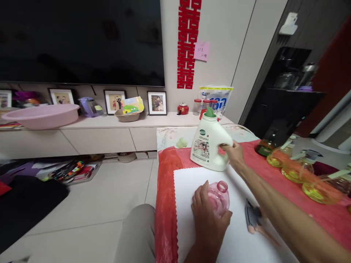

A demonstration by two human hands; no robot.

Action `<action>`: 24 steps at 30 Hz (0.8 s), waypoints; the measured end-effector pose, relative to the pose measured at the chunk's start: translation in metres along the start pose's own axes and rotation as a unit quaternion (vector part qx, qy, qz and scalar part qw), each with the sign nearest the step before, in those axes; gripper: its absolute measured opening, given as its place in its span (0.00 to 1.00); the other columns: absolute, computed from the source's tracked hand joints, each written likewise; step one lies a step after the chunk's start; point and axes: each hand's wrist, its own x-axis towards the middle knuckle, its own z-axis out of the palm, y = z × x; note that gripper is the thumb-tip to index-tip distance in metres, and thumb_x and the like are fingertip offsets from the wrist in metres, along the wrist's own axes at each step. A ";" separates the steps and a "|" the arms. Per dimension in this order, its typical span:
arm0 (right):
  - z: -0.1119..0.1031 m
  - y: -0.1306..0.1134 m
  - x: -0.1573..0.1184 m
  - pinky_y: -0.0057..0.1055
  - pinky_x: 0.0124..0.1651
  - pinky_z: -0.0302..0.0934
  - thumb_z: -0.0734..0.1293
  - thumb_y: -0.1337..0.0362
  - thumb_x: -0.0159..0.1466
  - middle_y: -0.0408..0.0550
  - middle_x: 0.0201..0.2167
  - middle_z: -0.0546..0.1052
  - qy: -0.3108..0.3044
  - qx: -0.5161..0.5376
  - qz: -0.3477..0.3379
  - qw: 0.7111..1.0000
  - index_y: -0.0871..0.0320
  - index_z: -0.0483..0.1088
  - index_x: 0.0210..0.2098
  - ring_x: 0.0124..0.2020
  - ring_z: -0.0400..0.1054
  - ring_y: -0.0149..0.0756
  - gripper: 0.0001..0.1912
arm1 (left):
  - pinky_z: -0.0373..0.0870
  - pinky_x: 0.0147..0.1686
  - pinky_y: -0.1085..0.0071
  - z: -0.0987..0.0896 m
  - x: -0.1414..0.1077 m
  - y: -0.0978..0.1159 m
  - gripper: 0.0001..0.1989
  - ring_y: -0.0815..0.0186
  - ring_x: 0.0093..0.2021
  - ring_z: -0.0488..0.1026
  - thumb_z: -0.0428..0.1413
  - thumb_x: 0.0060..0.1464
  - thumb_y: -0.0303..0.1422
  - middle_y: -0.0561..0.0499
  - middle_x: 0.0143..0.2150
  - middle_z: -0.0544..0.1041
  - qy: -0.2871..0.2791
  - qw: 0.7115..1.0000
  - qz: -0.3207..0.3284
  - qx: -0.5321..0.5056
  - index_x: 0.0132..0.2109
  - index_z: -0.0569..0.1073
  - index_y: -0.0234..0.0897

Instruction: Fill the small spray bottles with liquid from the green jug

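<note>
My left hand (207, 215) is wrapped round a clear pink bottle (219, 197), whose uncapped mouth faces up. The bottle stands on a white mat (186, 182) with a scalloped edge. Just beyond it, my right hand (234, 153) grips the handle of a pale green laundry detergent jug (204, 142). A green spout (210, 112) shows at the jug's open neck. The jug is nearly upright at the mat's far edge; whether it touches the surface, I cannot tell. Under my right forearm lies a blurred dark grey and copper-coloured tool (253, 217).
Several pump bottles with yellow liquid (296, 171) line the right of the red-covered table (167, 182). Behind the jug are red-lidded jars (196, 107) and a white pouch (219, 96). A low cabinet (101, 140) carries a pink basin (44, 116) and picture frames (157, 103).
</note>
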 end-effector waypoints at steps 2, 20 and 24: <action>0.012 0.005 0.003 0.34 0.50 0.69 0.66 0.54 0.69 0.51 0.49 0.72 -0.013 0.014 0.003 1.000 0.65 0.70 0.53 0.48 0.69 0.35 0.21 | 0.64 0.60 0.50 0.000 0.000 0.000 0.47 0.44 0.59 0.68 0.63 0.33 0.24 0.39 0.59 0.71 0.004 1.000 0.008 -0.002 0.64 0.60 0.38; -0.111 0.028 -0.043 0.30 0.49 0.65 0.70 0.65 0.60 0.50 0.46 0.76 -0.116 -0.170 -0.041 0.978 0.59 0.73 0.56 0.43 0.71 0.32 0.23 | 0.68 0.60 0.52 -0.006 0.008 -0.004 0.44 0.47 0.59 0.70 0.63 0.40 0.29 0.36 0.58 0.70 -0.019 0.998 0.052 -0.020 0.66 0.58 0.35; -0.154 0.056 -0.077 0.27 0.38 0.60 0.67 0.56 0.61 0.47 0.33 0.77 -0.108 -0.224 -0.027 0.968 0.58 0.75 0.52 0.34 0.72 0.33 0.22 | 0.71 0.59 0.52 -0.011 0.013 -0.006 0.46 0.48 0.58 0.72 0.66 0.40 0.32 0.38 0.58 0.71 -0.027 0.997 0.069 -0.019 0.66 0.58 0.37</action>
